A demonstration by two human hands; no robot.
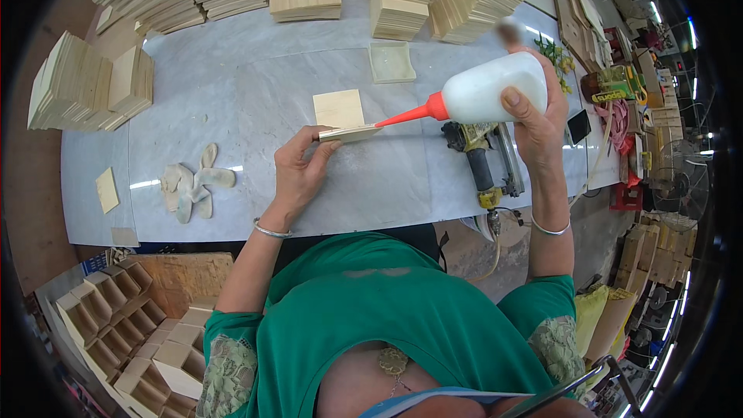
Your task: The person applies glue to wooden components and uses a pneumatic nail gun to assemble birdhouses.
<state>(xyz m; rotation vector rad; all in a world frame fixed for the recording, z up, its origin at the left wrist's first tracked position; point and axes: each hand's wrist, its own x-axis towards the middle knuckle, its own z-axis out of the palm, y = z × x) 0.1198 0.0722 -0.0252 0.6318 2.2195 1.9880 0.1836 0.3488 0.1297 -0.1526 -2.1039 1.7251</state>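
Head view: left hand (300, 169) pinches a wooden panel (356, 135) at eleven o'clock; right hand (539, 120) grasps a white bottle (495, 87) at two, red nozzle (408, 114) at the panel's edge. Application appears under way; assembled boxes (178, 370) sit at eight, loose stacks (398, 14) at twelve. Liquid indiscernible; contact with square board (338, 107) behind unclear.

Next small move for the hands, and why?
Probably draw the red nozzle leftward along the thin wooden piece, squeezing lightly. The left hand holds that piece near its left end, and the right hand grips the white bottle, with the nozzle tip at or just above the piece's right end.
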